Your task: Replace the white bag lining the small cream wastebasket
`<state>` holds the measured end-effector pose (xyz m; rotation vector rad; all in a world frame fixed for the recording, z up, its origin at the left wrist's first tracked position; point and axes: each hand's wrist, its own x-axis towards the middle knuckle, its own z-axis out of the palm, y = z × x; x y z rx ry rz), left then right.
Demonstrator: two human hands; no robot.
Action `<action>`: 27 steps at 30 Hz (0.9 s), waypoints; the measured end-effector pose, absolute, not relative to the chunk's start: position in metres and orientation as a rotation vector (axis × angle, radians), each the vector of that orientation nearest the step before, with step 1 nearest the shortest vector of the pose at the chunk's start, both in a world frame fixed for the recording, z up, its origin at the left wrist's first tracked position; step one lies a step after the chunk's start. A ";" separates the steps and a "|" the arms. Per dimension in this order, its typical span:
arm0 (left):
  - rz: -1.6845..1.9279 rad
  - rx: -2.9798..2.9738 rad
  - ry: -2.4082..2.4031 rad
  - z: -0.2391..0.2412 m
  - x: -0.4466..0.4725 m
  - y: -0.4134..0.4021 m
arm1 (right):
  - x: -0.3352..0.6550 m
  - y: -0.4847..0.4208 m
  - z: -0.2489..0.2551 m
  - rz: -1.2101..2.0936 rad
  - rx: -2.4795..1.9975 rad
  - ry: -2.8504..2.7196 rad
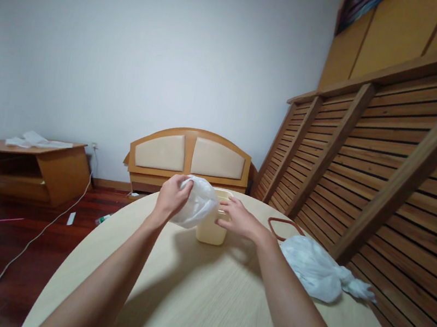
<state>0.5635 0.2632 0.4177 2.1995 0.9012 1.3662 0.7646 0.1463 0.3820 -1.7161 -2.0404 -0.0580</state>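
Observation:
A thin white plastic bag point(198, 204) is pinched in my left hand point(173, 196), its fingers closed on the bag's edge. The bag looks puffed out and covers part of a small cream-coloured bin point(210, 234) standing upright on the table. My right hand point(239, 219) is at the bin's right side with its fingers apart, the tips close to the bag and the bin. Whether those fingertips touch either one I cannot tell.
To the right on the round table point(188, 302) lie a brown rounded frame point(280, 221) and a full, knotted white plastic bag point(316, 267). Wooden slatted panels point(365, 181) lean along the right. Behind stands a headboard point(189, 153); a low cabinet point(59, 171) is at left.

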 end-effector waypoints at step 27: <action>0.724 2.064 0.629 0.425 0.555 0.214 | 0.716 0.079 0.424 -0.154 -1.544 -1.987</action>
